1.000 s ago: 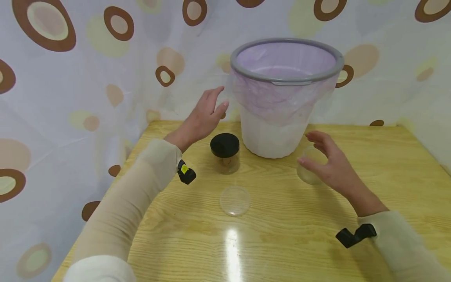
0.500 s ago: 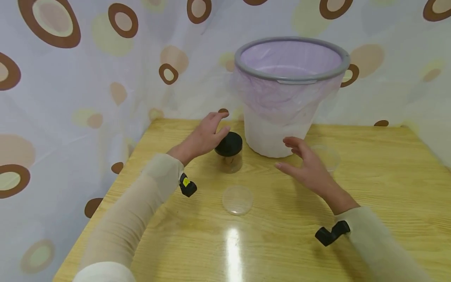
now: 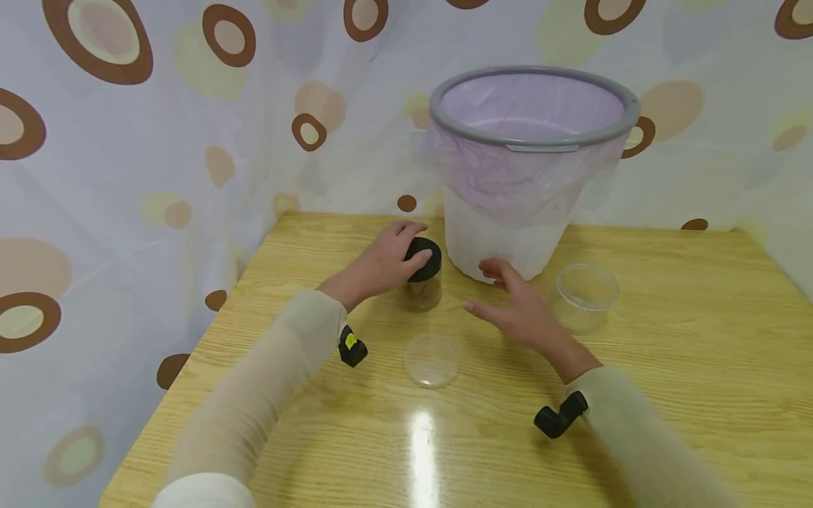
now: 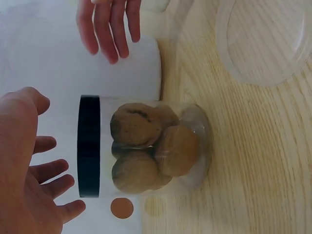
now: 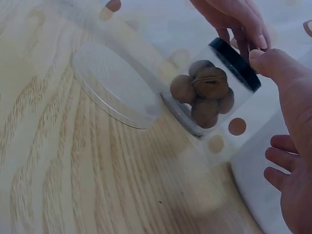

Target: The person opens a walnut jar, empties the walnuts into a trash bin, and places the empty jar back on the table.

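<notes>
A clear jar [image 3: 424, 295] with a black lid [image 3: 433, 268] stands upright on the table, and several walnuts [image 4: 178, 150] show through its wall. My left hand [image 3: 384, 262] reaches over the lid from the left, thumb and fingers spread around its top; the left wrist view shows a gap between palm and lid. To the jar's right, my right hand [image 3: 524, 310] hovers with thumb and fingers apart, holding nothing. A clear round plastic lid [image 3: 432, 361] lies flat in front of the jar.
Behind the hands stands a white bin [image 3: 502, 247] with a grey rim and purple liner. A clear round tub [image 3: 579, 321] sits right of my right hand. The wooden table [image 3: 686, 353] meets a patterned cloth [image 3: 362, 141] at the back and left.
My left hand has come down onto the area around the black lid. My right hand has moved left, away from the clear tub and towards the jar.
</notes>
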Tool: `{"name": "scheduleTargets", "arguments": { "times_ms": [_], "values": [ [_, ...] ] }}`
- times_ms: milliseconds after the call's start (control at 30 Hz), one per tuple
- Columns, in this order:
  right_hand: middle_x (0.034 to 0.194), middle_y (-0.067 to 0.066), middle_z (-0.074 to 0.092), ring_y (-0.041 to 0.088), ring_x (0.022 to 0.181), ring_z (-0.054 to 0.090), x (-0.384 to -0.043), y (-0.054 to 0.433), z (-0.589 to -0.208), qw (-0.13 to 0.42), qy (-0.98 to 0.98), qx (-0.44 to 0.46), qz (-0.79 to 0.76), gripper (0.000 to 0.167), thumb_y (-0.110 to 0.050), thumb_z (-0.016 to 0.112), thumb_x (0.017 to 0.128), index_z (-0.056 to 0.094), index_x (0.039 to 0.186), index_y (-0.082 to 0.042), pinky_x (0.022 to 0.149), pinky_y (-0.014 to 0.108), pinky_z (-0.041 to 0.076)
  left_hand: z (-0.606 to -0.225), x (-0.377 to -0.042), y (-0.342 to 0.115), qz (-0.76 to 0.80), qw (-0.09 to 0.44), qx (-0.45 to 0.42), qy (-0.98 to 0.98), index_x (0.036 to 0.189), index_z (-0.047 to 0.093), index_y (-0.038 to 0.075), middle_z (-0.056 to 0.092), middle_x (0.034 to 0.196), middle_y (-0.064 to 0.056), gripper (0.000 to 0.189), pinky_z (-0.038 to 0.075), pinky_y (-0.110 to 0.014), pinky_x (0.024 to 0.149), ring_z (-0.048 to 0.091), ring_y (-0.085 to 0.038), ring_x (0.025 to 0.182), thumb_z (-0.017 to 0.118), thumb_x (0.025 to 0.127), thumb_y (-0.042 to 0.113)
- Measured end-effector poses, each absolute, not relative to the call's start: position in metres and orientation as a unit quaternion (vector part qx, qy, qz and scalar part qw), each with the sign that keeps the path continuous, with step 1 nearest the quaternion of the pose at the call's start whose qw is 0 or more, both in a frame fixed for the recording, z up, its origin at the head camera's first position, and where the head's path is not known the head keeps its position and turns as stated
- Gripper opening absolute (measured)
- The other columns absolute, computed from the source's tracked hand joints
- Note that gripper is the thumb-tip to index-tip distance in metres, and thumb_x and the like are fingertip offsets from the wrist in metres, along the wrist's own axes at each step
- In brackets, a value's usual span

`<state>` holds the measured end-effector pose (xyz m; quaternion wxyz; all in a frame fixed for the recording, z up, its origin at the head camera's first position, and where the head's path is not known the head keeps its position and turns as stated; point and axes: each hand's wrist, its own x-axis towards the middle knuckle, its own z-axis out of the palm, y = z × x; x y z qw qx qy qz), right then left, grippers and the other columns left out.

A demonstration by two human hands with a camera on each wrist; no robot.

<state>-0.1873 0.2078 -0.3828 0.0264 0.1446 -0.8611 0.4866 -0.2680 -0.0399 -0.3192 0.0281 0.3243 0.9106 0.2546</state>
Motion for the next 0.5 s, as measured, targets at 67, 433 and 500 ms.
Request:
{"name": "scheduleTargets", "arguments": {
  "times_ms": [67,433,500],
  "values": [
    [0.149,0.021,0.042,0.036,0.14,0.04,-0.191,0.202,-0.388,0.022,-0.859,0.147,0.491,0.073,-0.025,0.074,0.09,0.036,0.146,0.002,0.116,0.053,0.03,-0.322,-0.268,-0.037,0.242,0.023,0.328,0.913,0.15,0.039,0.007,0.039,0.152,-0.017,0.054,0.036,-0.043,0.116,0.042,-0.032,0.139,0.048,0.104,0.034],
    [0.151,0.022,0.037,0.038,0.14,0.038,-0.206,0.172,-0.409,-0.01,-0.85,0.148,0.505,0.081,-0.029,0.074,0.089,0.029,0.149,0.001,0.116,0.053,0.03,-0.331,-0.263,-0.03,0.162,-0.016,0.337,0.927,0.147,0.043,0.004,0.043,0.149,-0.02,0.055,0.037,-0.045,0.115,0.044,-0.034,0.138,0.053,0.102,0.035],
    [0.151,0.021,0.037,0.037,0.14,0.038,-0.21,0.166,-0.411,-0.015,-0.846,0.146,0.513,0.082,-0.031,0.075,0.089,0.029,0.15,-0.001,0.116,0.053,0.031,-0.333,-0.262,-0.028,0.151,-0.021,0.336,0.93,0.147,0.043,0.003,0.044,0.149,-0.021,0.056,0.036,-0.045,0.115,0.045,-0.034,0.137,0.054,0.102,0.035]
  ]
}}
